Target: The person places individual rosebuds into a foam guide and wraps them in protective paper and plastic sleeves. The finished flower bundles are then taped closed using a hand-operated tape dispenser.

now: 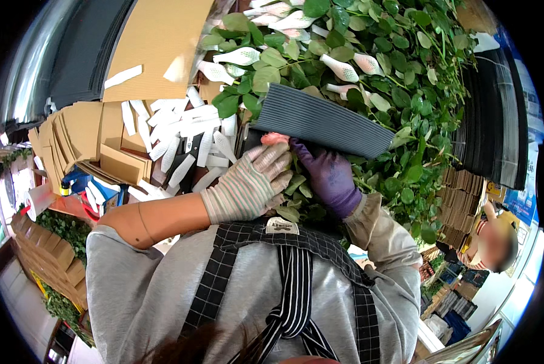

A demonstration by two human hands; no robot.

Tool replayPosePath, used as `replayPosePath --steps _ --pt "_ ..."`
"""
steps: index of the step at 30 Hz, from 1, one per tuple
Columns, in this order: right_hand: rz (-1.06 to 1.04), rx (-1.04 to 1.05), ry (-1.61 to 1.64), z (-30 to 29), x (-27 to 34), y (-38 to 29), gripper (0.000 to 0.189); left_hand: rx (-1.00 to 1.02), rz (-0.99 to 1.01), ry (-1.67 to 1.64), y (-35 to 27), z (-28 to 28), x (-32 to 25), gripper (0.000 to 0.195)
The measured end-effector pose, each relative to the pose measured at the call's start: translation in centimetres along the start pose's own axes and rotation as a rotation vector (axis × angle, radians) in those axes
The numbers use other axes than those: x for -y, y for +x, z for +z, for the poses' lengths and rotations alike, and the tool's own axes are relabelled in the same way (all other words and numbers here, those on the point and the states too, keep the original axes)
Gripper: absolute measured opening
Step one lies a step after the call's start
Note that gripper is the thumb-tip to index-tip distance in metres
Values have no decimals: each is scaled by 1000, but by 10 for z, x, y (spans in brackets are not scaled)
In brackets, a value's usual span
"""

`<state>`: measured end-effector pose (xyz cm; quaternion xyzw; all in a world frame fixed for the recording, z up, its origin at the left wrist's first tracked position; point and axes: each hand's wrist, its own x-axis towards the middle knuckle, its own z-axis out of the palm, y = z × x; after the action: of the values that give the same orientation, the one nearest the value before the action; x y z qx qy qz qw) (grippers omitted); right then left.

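A pink rose bloom (275,138) shows just beyond the fingertips of my left hand (249,184), which wears a pale striped glove. Its fingers curl over the flower and nearby leaves. My right hand (328,179), in a purple glove, reaches one finger towards the bloom from the other side. The rest of its fingers are partly hidden, and I cannot tell what they grip. Just above both hands, a dark grey corrugated sheet (324,120) lies tilted over a black surface and foliage. Rose leaves (294,214) fill the gap between my hands and my apron.
White foam-net sleeves (185,123) lie heaped to the left, near cardboard pieces (78,132) and a large corrugated board (158,50). Net-sleeved roses (340,68) cover the far side. Dark sheets (490,118) are stacked at right. Another person (492,243) is at far right.
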<state>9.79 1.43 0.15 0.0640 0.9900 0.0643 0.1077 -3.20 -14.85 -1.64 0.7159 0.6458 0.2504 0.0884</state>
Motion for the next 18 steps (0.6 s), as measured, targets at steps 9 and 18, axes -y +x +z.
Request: replayPosePath --steps 9,18 --pt "-159 -313 288 -31 12 -16 47 150 -47 -83 3 -26 15 39" --pt "-163 -335 268 7 31 -15 45 -455 -492 -146 -88 -28 40 20"
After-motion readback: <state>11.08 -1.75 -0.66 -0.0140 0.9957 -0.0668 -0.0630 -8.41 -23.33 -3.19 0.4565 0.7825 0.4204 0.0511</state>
